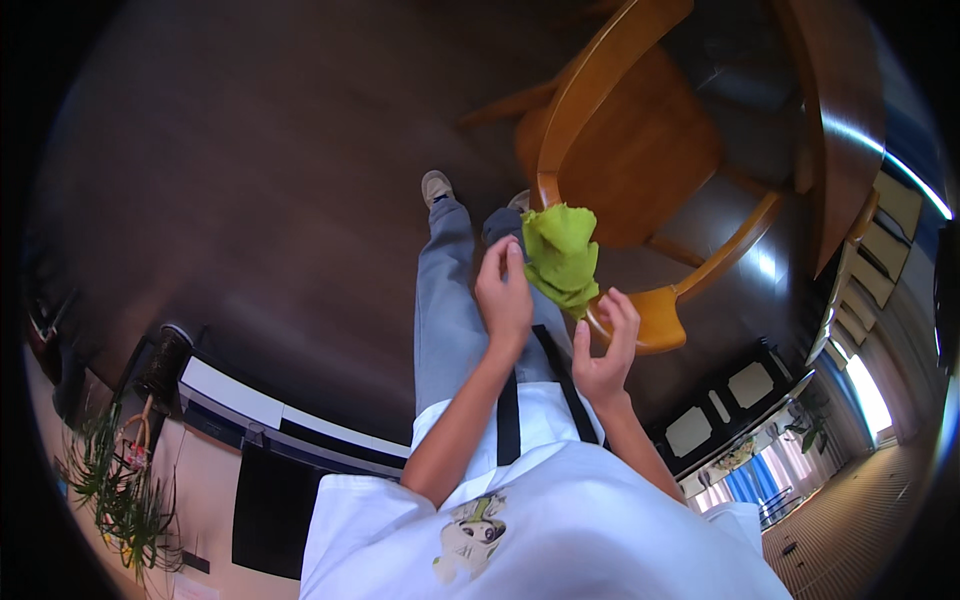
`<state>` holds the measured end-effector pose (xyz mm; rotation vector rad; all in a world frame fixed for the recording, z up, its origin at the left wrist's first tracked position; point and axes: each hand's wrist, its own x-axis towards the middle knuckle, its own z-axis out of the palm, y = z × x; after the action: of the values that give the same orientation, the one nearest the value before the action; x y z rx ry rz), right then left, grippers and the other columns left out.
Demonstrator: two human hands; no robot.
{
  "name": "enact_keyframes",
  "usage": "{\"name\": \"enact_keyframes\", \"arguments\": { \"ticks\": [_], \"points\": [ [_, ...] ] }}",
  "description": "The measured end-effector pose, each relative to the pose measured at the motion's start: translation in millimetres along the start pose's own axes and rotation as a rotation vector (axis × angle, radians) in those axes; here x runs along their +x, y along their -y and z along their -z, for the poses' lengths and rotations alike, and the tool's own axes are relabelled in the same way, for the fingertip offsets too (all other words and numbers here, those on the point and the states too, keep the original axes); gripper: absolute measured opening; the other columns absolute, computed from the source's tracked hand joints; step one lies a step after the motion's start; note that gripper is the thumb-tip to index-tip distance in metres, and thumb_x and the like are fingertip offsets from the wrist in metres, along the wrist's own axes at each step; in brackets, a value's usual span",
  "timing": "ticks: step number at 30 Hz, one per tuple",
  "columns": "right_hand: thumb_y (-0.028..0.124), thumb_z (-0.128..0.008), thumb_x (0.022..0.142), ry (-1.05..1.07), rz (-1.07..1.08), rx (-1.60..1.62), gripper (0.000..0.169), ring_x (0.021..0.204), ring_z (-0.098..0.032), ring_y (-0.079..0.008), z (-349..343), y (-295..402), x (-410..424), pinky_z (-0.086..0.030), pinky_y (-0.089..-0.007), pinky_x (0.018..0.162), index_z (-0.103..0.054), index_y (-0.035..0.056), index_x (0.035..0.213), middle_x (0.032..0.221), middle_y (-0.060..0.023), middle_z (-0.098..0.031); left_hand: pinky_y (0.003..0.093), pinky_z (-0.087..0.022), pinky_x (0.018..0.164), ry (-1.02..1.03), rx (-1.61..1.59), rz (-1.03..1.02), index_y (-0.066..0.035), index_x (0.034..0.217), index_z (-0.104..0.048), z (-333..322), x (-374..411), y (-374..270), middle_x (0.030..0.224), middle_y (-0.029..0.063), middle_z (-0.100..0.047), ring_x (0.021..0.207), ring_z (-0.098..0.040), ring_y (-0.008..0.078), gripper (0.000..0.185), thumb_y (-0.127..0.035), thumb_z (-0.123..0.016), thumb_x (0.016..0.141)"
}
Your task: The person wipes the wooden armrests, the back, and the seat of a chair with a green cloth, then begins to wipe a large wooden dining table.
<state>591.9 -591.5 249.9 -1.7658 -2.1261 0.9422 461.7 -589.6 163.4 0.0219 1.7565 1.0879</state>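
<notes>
A crumpled green cloth [562, 255] lies draped over the curved top rail of a wooden chair [630, 150]. At the cloth's left edge is my left hand [505, 292], its thumb and fingers bent towards each other with nothing visible between them. My right hand [609, 349] is beside the cloth's lower end, next to the chair's armrest end [656, 319], its thumb and fingers apart. Whether a fingertip of either hand touches the cloth cannot be told.
A wooden table [847, 135] stands right of the chair. My shoe [436, 187] is on the dark floor [262, 187], left of the chair. At the lower left are a television [274, 510], a low white cabinet [232, 394] and a potted plant [127, 487].
</notes>
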Motion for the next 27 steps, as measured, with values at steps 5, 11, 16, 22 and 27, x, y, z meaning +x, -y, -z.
{"name": "enact_keyframes", "arguments": {
  "ticks": [5, 11, 16, 22, 27],
  "points": [
    [0.023, -0.070, 0.083, 0.250, -0.113, -0.273, 0.066, 0.113, -0.057, -0.0382, -6, -57, 8, -0.048, -0.0397, 0.093, -0.042, -0.0042, 0.136, 0.119, -0.0247, -0.057, 0.0410, -0.024, 0.115, 0.116, 0.161, -0.178, 0.011, 0.146, -0.019, -58, -64, -30, 0.149, 0.0318, -0.027, 0.141, -0.026, 0.0434, 0.083, -0.025, -0.066, 0.089],
    [0.030, -0.079, 0.069, 0.308, -0.178, -0.240, 0.062, 0.095, -0.067, -0.0341, -15, -60, 7, -0.055, -0.0399, 0.081, -0.059, 0.0004, 0.120, 0.105, -0.0186, -0.068, 0.0367, -0.029, 0.113, 0.340, -0.892, 0.092, -0.002, 0.154, -0.014, -60, 17, 11, 0.154, 0.0128, -0.030, 0.139, -0.032, 0.0256, 0.066, -0.039, -0.035, 0.104],
    [0.027, -0.079, 0.069, 0.239, -0.072, -0.253, 0.051, 0.094, -0.067, -0.0342, -25, -60, 11, -0.055, -0.0386, 0.084, -0.065, 0.0009, 0.110, 0.104, -0.0171, -0.069, 0.0329, -0.038, 0.105, 0.318, -0.156, -0.239, -0.003, 0.144, -0.041, -56, 103, 73, 0.143, 0.0075, -0.046, 0.125, -0.046, 0.0190, 0.045, -0.015, -0.051, 0.101],
    [0.027, -0.077, 0.070, 0.229, -0.125, -0.258, 0.047, 0.094, -0.067, -0.0344, -28, -72, 6, -0.054, -0.0395, 0.085, -0.066, 0.0002, 0.107, 0.104, -0.0170, -0.069, 0.0348, -0.034, 0.109, 0.253, -0.248, -0.315, -0.003, 0.142, -0.041, -43, 24, 42, 0.138, 0.0095, -0.049, 0.128, -0.046, 0.0212, 0.056, -0.026, -0.059, 0.094],
    [0.031, -0.074, 0.072, 0.257, -0.122, -0.230, 0.048, 0.093, -0.066, -0.0346, -25, -90, 1, -0.054, -0.0407, 0.080, -0.065, -0.0003, 0.107, 0.104, -0.0165, -0.068, 0.0373, -0.037, 0.104, 0.768, -0.094, 0.261, -0.003, 0.134, -0.042, -6, -66, 68, 0.129, 0.0140, -0.051, 0.120, -0.049, 0.0247, 0.063, -0.020, -0.075, 0.083]
  ]
}}
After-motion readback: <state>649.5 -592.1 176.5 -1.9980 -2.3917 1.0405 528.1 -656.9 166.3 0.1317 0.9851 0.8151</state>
